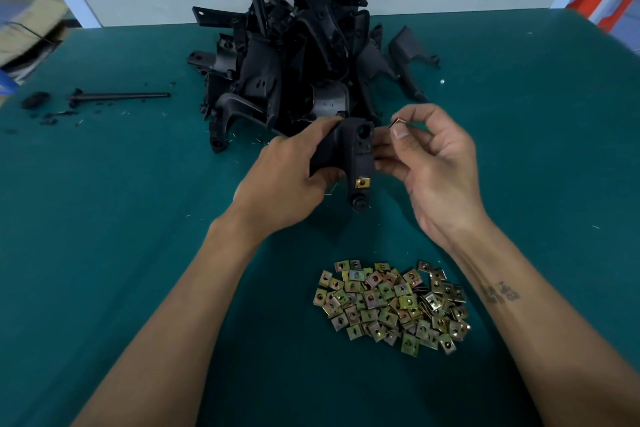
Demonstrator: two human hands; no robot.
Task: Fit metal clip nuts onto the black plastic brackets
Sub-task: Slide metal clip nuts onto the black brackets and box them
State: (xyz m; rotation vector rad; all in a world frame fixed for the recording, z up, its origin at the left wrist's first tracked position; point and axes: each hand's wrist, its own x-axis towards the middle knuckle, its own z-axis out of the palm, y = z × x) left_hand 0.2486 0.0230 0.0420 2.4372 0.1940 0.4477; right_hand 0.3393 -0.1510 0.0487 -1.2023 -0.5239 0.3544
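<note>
The right hand pinches a small brass-coloured metal clip nut just right of the upright black plastic bracket, which the left hand grips.

Bracket pile: at the far middle of the table, beyond my hands.
Bracket: held above the table between my left hand and my right hand, just before the pile.
Fitted clip nut: on the bracket's near end.
Loose clip nut: in my right fingertips, just right of the bracket's top.
Clip nut heap: on the table near me, between my forearms.
Rod: far left, beside scraps.
</note>
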